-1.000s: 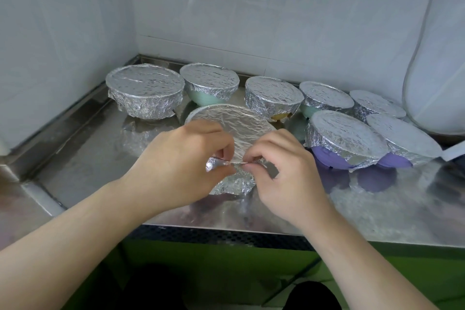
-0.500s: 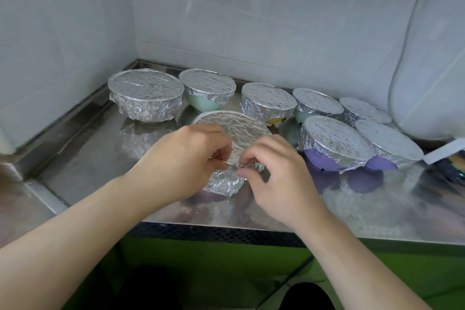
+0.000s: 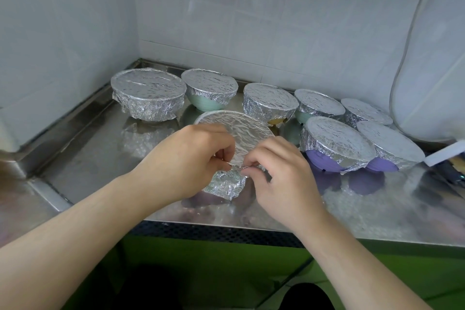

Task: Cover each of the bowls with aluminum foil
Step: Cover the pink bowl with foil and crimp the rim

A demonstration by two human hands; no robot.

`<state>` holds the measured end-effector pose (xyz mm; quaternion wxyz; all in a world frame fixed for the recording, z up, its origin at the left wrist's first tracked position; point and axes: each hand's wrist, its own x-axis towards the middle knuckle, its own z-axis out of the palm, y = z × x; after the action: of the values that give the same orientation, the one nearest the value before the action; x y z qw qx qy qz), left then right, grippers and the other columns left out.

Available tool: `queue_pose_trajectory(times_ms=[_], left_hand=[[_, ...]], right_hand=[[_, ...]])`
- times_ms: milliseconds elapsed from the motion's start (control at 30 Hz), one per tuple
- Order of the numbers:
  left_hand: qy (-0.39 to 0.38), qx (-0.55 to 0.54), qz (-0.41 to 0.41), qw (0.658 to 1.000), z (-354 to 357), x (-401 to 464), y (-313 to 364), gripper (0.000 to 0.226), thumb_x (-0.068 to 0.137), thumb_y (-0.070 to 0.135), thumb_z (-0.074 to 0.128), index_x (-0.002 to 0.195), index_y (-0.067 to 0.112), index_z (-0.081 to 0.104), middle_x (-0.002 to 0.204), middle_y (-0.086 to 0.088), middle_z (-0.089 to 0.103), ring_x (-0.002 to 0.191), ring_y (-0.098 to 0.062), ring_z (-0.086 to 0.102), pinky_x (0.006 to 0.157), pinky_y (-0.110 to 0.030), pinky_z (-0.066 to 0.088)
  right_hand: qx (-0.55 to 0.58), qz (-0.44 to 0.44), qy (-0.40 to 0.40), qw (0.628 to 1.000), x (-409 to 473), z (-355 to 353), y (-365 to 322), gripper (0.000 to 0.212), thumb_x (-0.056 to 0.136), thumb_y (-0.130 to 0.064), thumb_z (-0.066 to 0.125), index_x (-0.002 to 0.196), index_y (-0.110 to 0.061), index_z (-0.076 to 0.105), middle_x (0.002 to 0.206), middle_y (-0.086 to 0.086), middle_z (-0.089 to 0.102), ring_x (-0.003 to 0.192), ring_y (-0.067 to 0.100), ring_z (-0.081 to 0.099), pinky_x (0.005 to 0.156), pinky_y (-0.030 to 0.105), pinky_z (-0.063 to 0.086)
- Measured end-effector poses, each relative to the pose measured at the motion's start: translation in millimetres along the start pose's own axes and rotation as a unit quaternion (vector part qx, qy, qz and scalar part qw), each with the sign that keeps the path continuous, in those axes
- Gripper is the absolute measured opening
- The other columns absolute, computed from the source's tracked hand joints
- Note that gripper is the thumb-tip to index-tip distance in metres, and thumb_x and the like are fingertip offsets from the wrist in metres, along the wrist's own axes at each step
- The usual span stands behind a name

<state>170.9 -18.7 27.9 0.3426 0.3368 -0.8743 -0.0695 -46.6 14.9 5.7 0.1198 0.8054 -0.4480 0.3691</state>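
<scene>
A foil-covered bowl [image 3: 241, 128] stands at the middle front of the steel counter, its foil stretched flat over the top and crumpled down the near side [image 3: 226, 185]. My left hand [image 3: 187, 161] and my right hand [image 3: 279, 173] meet at its near rim, each pinching the foil edge between thumb and fingers. Behind it stand several other bowls under foil: a large one [image 3: 149, 93] at far left, a green one [image 3: 210, 90], another [image 3: 269, 103], and two purple ones [image 3: 337, 143] [image 3: 387, 146] at right.
The steel counter [image 3: 95, 158] has a raised lip on the left and back, and tiled walls close in the corner. A large white rounded object [image 3: 432, 70] stands at the right with a cable. Dark items lie at the far right edge [image 3: 453, 173]. The counter's front edge runs just below my hands.
My hands have stayed at the bowl's near rim, still pinching the foil. The view has tilted slightly, nothing else on the counter has moved.
</scene>
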Motion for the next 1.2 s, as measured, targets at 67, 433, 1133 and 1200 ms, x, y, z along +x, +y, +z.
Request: queue_pose_trajectory(times_ms=[67, 433, 1133, 1200], left_hand=[[0.0, -0.001, 0.0, 1.0, 0, 0, 0, 0.024, 0.082, 0.011, 0.085, 0.081, 0.022, 0.064, 0.079, 0.014, 0.053, 0.073, -0.004, 0.051, 0.065, -0.035, 0.048], [0.004, -0.013, -0.018, 1.0, -3, 1, -1, 0.026, 0.079, 0.009, 0.087, 0.079, 0.022, 0.065, 0.078, 0.015, 0.056, 0.072, -0.006, 0.054, 0.066, -0.031, 0.048], [0.04, 0.088, 0.023, 0.995, 13, -5, 13, 0.017, 0.087, 0.025, 0.079, 0.089, 0.026, 0.063, 0.091, 0.011, 0.056, 0.083, -0.015, 0.058, 0.053, -0.038, 0.053], [0.039, 0.074, 0.015, 0.996, 14, -4, 11, 0.017, 0.086, 0.022, 0.079, 0.086, 0.025, 0.062, 0.09, 0.012, 0.056, 0.081, -0.014, 0.057, 0.055, -0.04, 0.054]], right_hand=[[0.002, -0.002, 0.008, 1.0, 0, 0, 0, 0.018, 0.086, -0.005, 0.085, 0.08, -0.011, 0.068, 0.087, -0.004, 0.063, 0.087, 0.02, 0.058, 0.082, 0.033, 0.047], [0.113, 0.039, -0.032, 0.992, 3, -13, 9, 0.01, 0.09, -0.012, 0.085, 0.093, -0.011, 0.076, 0.097, -0.005, 0.068, 0.099, 0.015, 0.065, 0.087, 0.034, 0.052], [0.133, 0.032, -0.031, 0.99, 1, -17, 11, 0.01, 0.092, 0.0, 0.078, 0.091, -0.01, 0.076, 0.095, -0.004, 0.068, 0.098, 0.019, 0.065, 0.085, 0.039, 0.052], [0.13, 0.038, -0.035, 0.99, 0, -21, 16, 0.011, 0.09, -0.001, 0.081, 0.092, -0.011, 0.077, 0.096, -0.006, 0.068, 0.099, 0.018, 0.065, 0.086, 0.039, 0.052]])
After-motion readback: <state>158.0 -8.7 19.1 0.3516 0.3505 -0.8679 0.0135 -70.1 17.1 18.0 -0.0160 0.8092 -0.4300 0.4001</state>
